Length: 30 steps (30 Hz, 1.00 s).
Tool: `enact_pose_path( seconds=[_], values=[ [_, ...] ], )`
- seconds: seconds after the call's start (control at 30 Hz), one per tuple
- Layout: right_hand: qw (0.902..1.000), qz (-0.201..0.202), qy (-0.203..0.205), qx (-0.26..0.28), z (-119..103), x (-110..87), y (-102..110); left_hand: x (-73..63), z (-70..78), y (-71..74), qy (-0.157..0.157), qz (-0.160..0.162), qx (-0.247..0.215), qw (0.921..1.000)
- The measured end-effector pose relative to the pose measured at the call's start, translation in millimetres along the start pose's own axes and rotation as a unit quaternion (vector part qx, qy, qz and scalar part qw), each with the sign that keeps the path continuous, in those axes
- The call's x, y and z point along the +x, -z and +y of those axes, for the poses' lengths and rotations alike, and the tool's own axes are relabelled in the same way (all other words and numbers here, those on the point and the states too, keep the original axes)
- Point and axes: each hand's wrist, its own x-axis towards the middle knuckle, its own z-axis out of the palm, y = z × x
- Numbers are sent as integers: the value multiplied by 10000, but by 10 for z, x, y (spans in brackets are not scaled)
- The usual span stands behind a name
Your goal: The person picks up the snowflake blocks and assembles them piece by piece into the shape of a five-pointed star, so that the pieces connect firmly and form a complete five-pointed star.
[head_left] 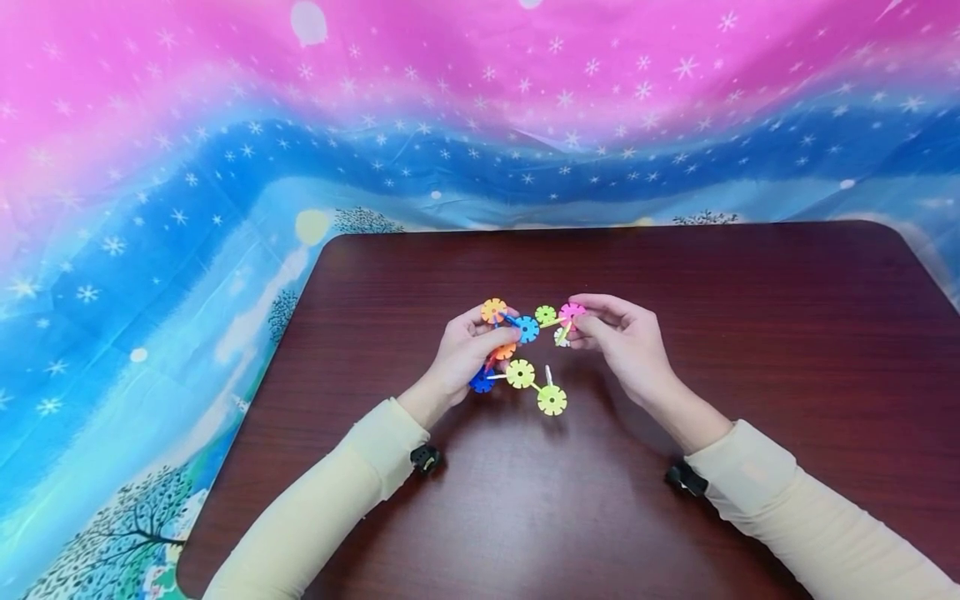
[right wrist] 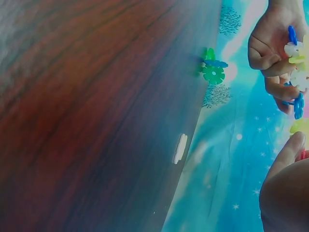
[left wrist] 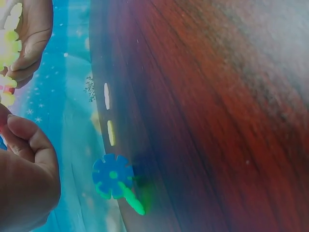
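Note:
In the head view, my left hand [head_left: 468,346] grips a linked chain of notched plastic discs, its thumb beside a light blue disc [head_left: 527,328]. An orange disc [head_left: 493,312] tops this chain. Below the fingers are a dark blue disc [head_left: 482,381] and two yellow discs, the lower one [head_left: 552,400] hanging free. My right hand [head_left: 626,342] pinches a pink disc [head_left: 572,315], with a green disc [head_left: 545,314] and a white one [head_left: 561,337] near it. The two groups meet or nearly meet between the hands; I cannot tell whether they are joined.
A dark brown table [head_left: 787,333] lies under the hands, with a patterned cloth [head_left: 480,108] behind it. In the left wrist view, a blue disc [left wrist: 114,175] with green pieces, a white disc [left wrist: 107,96] and a yellow disc [left wrist: 111,133] are near the table edge.

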Motion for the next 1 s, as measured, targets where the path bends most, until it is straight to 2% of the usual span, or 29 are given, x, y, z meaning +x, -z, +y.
enact_pose_path(
  seconds=[0.27,0.5,0.63,0.73,0.8,0.87,0.9,0.93,0.97,1.0],
  values=[
    [9997,-160,-80,-158,30,-14,-19,-3,-19,-5,-82,25,338,9994],
    [9991,-346,-1,-257,35,-37,-28,4,-29,14,-164,-155,354,9991],
    [9981,-515,-62,-328,34,-2,-22,-1,-43,30,-112,-98,377,9992],
    [9951,-678,-191,-689,25,78,26,-13,-37,54,-29,-5,366,9993],
    [9899,-731,-242,-1192,32,150,86,-20,-25,75,41,64,292,9995],
    [9770,-787,-250,-1968,62,237,165,-25,-14,100,82,120,168,9998],
    [9649,-841,-239,-2475,87,283,204,-28,-8,112,102,147,87,9998],
    [9476,-945,-203,-3044,113,327,240,-31,-4,124,120,183,14,9998],
    [9253,-1076,-155,-3632,140,370,270,-33,-3,137,118,230,-17,9997],
    [8983,-1234,-76,-4216,173,411,293,-34,-4,147,107,266,-84,9996]
  ],
)
